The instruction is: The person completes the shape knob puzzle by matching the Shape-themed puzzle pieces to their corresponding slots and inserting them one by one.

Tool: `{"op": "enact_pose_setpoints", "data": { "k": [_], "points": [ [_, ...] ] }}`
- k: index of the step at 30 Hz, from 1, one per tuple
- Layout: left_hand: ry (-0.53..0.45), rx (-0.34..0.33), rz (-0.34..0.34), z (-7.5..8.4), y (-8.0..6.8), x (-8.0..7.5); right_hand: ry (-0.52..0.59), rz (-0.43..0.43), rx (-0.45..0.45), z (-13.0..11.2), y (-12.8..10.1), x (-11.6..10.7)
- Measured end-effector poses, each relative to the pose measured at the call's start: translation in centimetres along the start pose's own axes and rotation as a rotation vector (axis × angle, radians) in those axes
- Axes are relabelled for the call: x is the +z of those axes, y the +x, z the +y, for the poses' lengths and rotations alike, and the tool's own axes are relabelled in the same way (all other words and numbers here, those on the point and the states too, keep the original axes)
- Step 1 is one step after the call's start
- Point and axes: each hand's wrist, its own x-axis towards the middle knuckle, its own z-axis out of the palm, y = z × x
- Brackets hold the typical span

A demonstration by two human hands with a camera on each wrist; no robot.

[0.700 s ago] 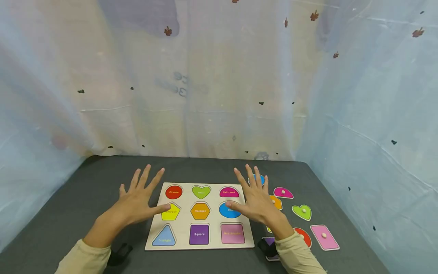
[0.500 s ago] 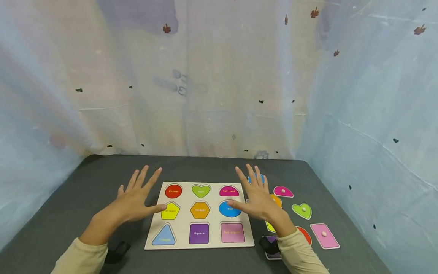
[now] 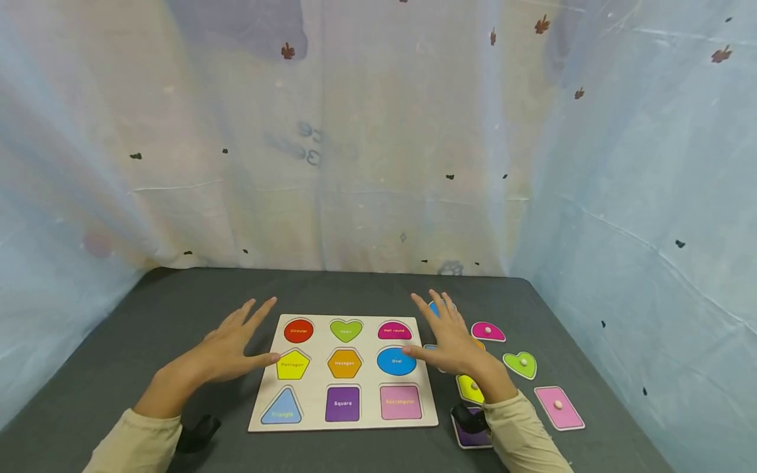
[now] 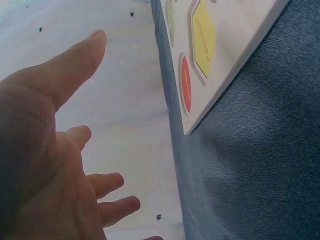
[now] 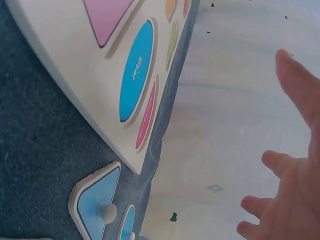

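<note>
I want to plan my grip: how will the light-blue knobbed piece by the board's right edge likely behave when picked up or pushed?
The light-blue knobbed piece is probably stiff, judging by its crisp, straight edges. It looks light, being a thin slab. Lying flat on the table, it would likely slide rather than roll if pushed.

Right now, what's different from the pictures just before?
The left grip drew leftward and the right grip rightward, a little farther apart, showing more of the loose yellow piece. Neither took hold of or let go of anything. The puzzle board stayed put.
</note>
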Motion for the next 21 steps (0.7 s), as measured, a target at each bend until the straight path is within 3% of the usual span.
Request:
{"op": "enact_pose_setpoints", "data": {
  "k": [9,21],
  "points": [
    [-0.066,-0.022,-0.102,-0.7,0.4,0.3,0.118,-0.082,0.03,1.2,0.1,0.2],
    [-0.095,-0.049,-0.186,-1.3,0.5,1.2,0.17,-0.088,0.004,2.7,-0.3,0.5]
  ]
}}
